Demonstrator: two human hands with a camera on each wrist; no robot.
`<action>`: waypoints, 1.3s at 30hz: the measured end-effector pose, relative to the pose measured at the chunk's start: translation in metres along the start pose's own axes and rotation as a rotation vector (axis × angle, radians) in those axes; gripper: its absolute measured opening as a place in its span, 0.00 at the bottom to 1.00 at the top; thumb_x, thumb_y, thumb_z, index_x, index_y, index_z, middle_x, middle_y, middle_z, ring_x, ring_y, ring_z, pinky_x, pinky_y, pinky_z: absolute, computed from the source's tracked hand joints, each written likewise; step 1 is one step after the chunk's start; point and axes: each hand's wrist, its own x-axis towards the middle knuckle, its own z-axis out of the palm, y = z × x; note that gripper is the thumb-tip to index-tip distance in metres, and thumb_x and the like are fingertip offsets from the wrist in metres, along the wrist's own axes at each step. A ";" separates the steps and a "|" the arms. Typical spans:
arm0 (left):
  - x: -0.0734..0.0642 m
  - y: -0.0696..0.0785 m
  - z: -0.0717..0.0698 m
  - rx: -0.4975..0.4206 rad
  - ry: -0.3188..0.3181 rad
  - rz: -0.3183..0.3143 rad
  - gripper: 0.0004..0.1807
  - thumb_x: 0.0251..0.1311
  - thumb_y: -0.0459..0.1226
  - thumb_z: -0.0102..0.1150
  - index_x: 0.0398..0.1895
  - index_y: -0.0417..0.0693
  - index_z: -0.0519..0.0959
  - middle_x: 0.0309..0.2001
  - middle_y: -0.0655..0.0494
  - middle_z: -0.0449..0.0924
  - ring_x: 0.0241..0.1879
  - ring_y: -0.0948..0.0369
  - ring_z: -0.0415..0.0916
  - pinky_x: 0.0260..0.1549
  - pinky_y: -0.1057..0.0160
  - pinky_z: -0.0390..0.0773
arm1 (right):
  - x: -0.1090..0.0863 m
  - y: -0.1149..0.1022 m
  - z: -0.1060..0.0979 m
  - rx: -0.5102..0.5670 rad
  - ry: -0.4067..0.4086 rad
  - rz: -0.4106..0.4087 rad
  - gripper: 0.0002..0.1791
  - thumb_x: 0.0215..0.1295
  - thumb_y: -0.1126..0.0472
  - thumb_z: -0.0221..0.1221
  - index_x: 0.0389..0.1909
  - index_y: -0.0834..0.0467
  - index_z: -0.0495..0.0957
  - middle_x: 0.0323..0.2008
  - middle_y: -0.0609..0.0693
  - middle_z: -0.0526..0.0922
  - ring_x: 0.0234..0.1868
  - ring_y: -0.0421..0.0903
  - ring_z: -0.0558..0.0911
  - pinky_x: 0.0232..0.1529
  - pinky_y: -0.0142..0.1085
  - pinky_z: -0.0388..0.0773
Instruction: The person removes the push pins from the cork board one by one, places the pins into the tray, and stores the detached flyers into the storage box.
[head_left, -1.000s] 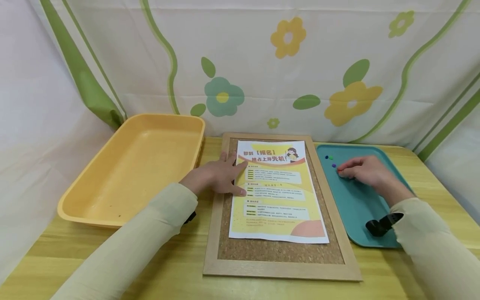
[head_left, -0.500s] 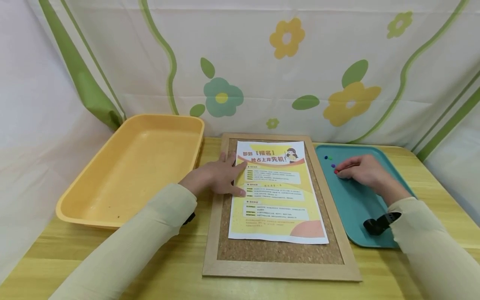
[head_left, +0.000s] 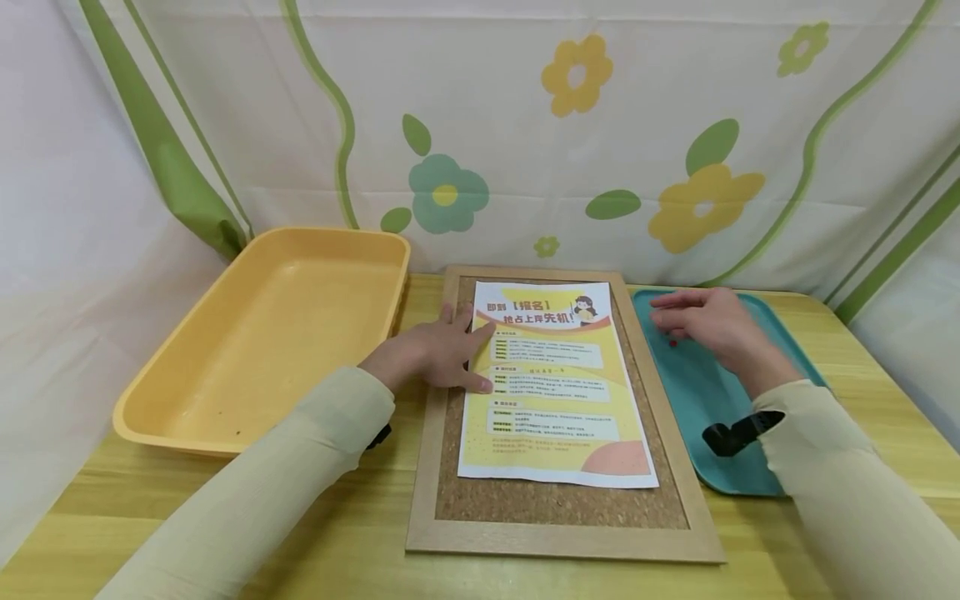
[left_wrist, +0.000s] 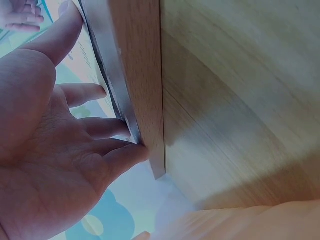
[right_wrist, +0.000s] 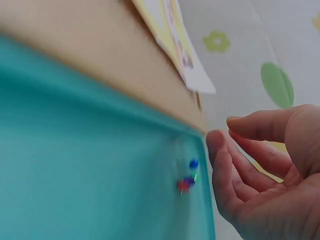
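Note:
A yellow printed sheet point(head_left: 551, 429) lies on a wood-framed corkboard point(head_left: 558, 505). My left hand point(head_left: 442, 354) rests on its left side with fingers spread, thumb and index finger on the paper; in the left wrist view the other fingertips reach the wooden frame point(left_wrist: 142, 75). Over the far end of the teal tray point(head_left: 723, 417) is my right hand point(head_left: 716, 333), thumb and fingers loosely bent with a gap between them. A red push pin point(right_wrist: 183, 185) lies on the tray beside a blue pin point(right_wrist: 194, 163) and a purple pin point(right_wrist: 189, 180). The hand hides most pins from the head view.
A large yellow plastic bin point(head_left: 258, 358) stands to the left of the board, with small specks on its bottom. Behind everything hangs a white curtain point(head_left: 517, 125) with flower prints. The wooden tabletop point(head_left: 352, 533) shows in front of bin and board.
My right hand has let go of the red push pin, which stays on the tray, and has moved a little up and away from me. The left hand stays still.

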 end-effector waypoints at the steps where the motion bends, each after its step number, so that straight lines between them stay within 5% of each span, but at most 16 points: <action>1: 0.000 0.000 0.000 0.000 0.001 -0.002 0.54 0.72 0.64 0.57 0.89 0.58 0.39 0.87 0.39 0.24 0.85 0.37 0.22 0.74 0.40 0.69 | 0.001 -0.005 0.003 0.014 -0.012 -0.002 0.30 0.76 0.49 0.64 0.73 0.60 0.75 0.51 0.42 0.90 0.45 0.34 0.87 0.53 0.35 0.84; 4: -0.001 0.001 0.000 -0.007 -0.003 -0.006 0.54 0.72 0.64 0.57 0.89 0.59 0.39 0.87 0.39 0.24 0.85 0.37 0.22 0.75 0.39 0.67 | 0.005 -0.017 0.013 0.040 -0.050 -0.008 0.32 0.78 0.52 0.62 0.77 0.59 0.71 0.68 0.59 0.82 0.59 0.46 0.86 0.64 0.44 0.81; 7: -0.001 0.001 0.000 -0.014 -0.004 -0.008 0.54 0.72 0.64 0.58 0.89 0.59 0.39 0.87 0.40 0.24 0.85 0.37 0.22 0.77 0.38 0.63 | 0.012 -0.026 0.021 0.070 -0.074 -0.006 0.32 0.79 0.57 0.60 0.79 0.60 0.67 0.74 0.65 0.74 0.70 0.60 0.79 0.72 0.55 0.74; 14: 0.000 0.000 0.000 -0.019 -0.002 -0.008 0.54 0.72 0.64 0.58 0.89 0.59 0.39 0.87 0.40 0.23 0.85 0.37 0.21 0.77 0.39 0.64 | 0.025 -0.040 0.034 0.113 -0.055 0.006 0.32 0.79 0.62 0.57 0.81 0.61 0.64 0.75 0.64 0.74 0.74 0.61 0.75 0.74 0.56 0.72; 20: 0.000 0.001 0.000 -0.011 -0.005 -0.013 0.54 0.72 0.64 0.57 0.89 0.59 0.39 0.87 0.40 0.22 0.85 0.38 0.21 0.77 0.39 0.63 | 0.027 -0.042 0.039 0.121 -0.053 0.010 0.31 0.79 0.61 0.59 0.79 0.61 0.66 0.72 0.65 0.77 0.67 0.58 0.81 0.63 0.44 0.82; 25: 0.000 0.001 0.000 -0.008 -0.002 -0.011 0.54 0.72 0.64 0.57 0.89 0.58 0.39 0.87 0.40 0.23 0.85 0.38 0.21 0.77 0.39 0.64 | 0.027 -0.040 0.042 0.172 -0.047 0.043 0.30 0.76 0.61 0.63 0.75 0.65 0.71 0.69 0.68 0.77 0.51 0.44 0.88 0.49 0.30 0.86; 35: 0.001 0.000 0.000 -0.007 -0.004 -0.007 0.55 0.72 0.64 0.57 0.89 0.57 0.38 0.87 0.39 0.23 0.85 0.37 0.21 0.78 0.38 0.62 | 0.034 -0.030 0.045 0.257 -0.075 0.113 0.32 0.77 0.62 0.62 0.77 0.66 0.67 0.69 0.69 0.76 0.35 0.30 0.88 0.47 0.31 0.87; 39: 0.000 -0.001 0.000 -0.104 0.035 0.009 0.57 0.71 0.61 0.61 0.89 0.52 0.38 0.87 0.39 0.28 0.86 0.38 0.23 0.82 0.38 0.53 | 0.036 -0.030 0.045 0.273 -0.065 0.134 0.32 0.77 0.63 0.62 0.77 0.66 0.68 0.65 0.66 0.79 0.34 0.31 0.88 0.45 0.30 0.87</action>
